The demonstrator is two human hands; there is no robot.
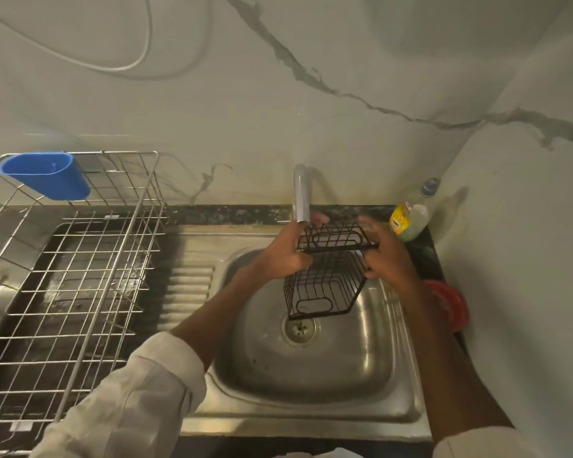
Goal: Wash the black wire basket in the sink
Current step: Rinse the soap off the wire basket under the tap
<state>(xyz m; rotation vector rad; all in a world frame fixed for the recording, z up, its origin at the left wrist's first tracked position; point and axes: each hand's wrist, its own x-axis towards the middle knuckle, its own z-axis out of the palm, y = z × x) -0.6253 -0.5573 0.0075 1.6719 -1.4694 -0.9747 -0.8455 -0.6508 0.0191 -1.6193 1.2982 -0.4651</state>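
— Black wire basket [325, 282]: who has it, and how?

— Both hands. Left hand [286, 256] curls its fingers round the left rim; right hand [389, 252] grips the right rim the same way. It hangs tilted over the stainless steel sink [311, 375], above the round drain [300, 328], its upper end just under the chrome tap spout [301, 196].

— Which step is that?

— Rinsing, I judge, or getting set to; I can't make out any running water.

— And next?

— Probably turning it under the spout so every wire gets wet, while one hand keeps a firm hold.

— Anything readable?

— The clear plastic bottle with a yellow label [409, 216] stands beside the sink, but its print is too small to read.
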